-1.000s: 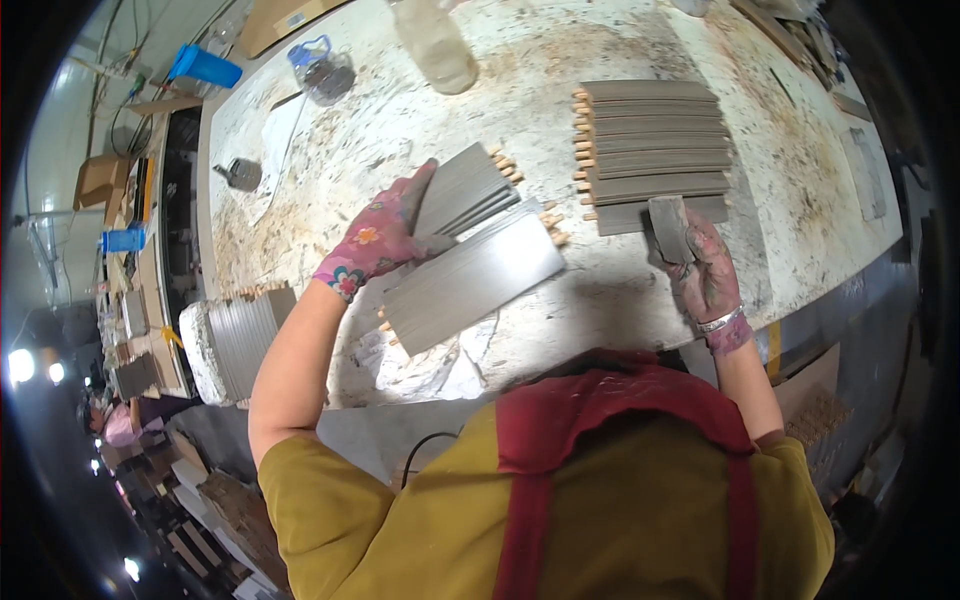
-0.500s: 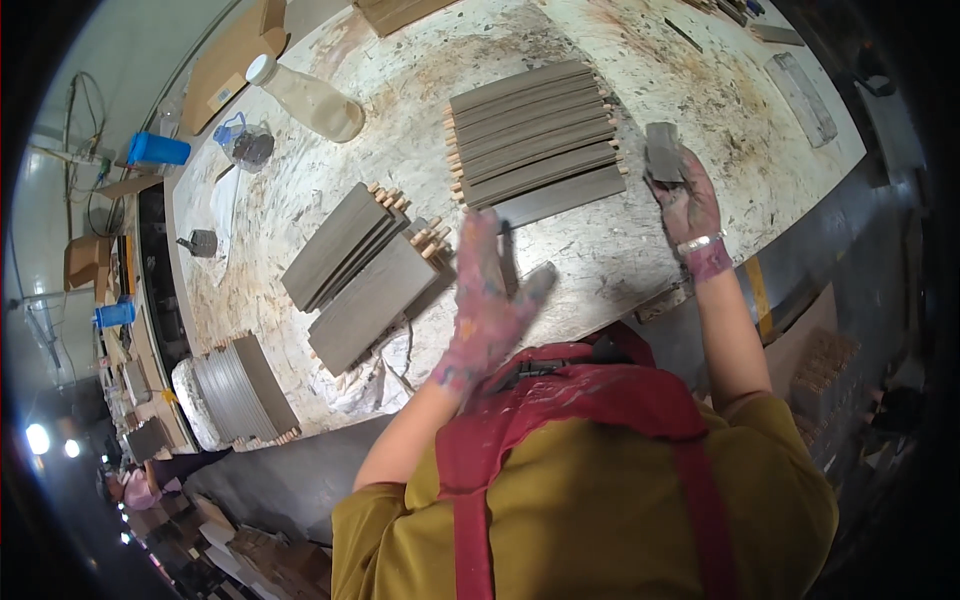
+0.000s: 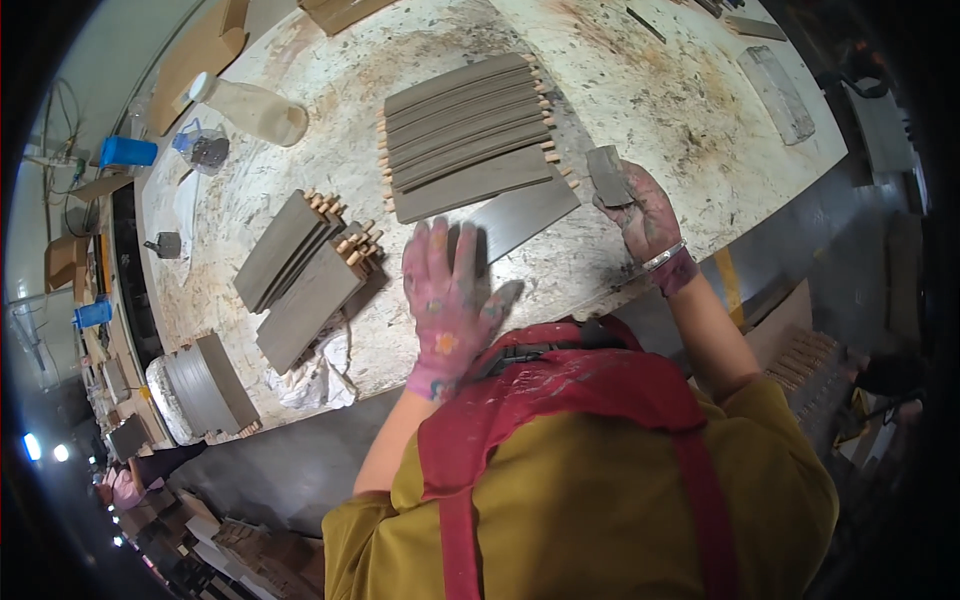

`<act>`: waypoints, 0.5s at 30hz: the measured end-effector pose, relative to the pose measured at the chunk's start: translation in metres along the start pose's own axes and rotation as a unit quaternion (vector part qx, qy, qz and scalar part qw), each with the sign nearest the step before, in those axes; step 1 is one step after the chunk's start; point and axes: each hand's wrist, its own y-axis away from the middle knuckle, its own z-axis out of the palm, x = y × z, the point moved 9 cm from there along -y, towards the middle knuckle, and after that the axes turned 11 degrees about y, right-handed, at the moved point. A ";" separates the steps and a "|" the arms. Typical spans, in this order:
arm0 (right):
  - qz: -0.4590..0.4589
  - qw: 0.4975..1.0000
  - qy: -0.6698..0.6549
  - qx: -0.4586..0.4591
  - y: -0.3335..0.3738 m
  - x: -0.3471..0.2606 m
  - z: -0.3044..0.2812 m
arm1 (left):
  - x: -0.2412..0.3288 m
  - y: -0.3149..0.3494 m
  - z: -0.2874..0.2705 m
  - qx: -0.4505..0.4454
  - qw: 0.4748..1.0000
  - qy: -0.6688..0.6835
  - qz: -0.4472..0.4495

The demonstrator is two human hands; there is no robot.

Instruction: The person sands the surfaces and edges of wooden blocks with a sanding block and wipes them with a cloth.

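My left hand (image 3: 445, 305), in a stained pink glove, lies with its fingers stretched out at the left end of a loose grey board (image 3: 530, 215). Whether the fingertips press on that board I cannot tell. The board slants at the near side of a row of overlapping grey boards (image 3: 460, 120), whose ends carry short wooden dowels. My right hand (image 3: 648, 215), gloved too, is closed round a small grey rectangular pad (image 3: 606, 176), held to the right of the boards. Left of my left hand sit two small stacks of grey boards (image 3: 310, 305) with dowels sticking out.
The stained white table (image 3: 640, 90) carries a cloudy plastic bottle (image 3: 250, 110), a clear jug (image 3: 205, 148) and a small dark pot (image 3: 163, 244). A white cloth (image 3: 315, 375) and a bundle of boards (image 3: 210, 385) lie near the front edge. A grey bar (image 3: 778, 95) rests far right.
The view has shifted, so the table's things sit further left. The nearest board now slants away from the row. My left hand has flattened beside it; the right still grips the pad.
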 end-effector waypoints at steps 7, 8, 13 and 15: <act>-0.098 0.956 0.276 0.023 0.019 -0.035 -0.001 | -0.004 -0.002 0.046 -0.145 0.985 0.093 -0.009; -0.151 0.928 0.341 0.000 0.024 -0.042 0.006 | -0.005 0.002 0.048 -0.150 0.984 0.097 -0.005; -0.116 0.921 0.371 0.005 0.038 -0.034 0.023 | -0.002 0.001 0.044 -0.140 0.985 0.086 0.052; -0.133 0.895 0.426 0.022 0.033 -0.034 0.029 | 0.001 -0.002 0.045 -0.156 0.982 0.090 0.056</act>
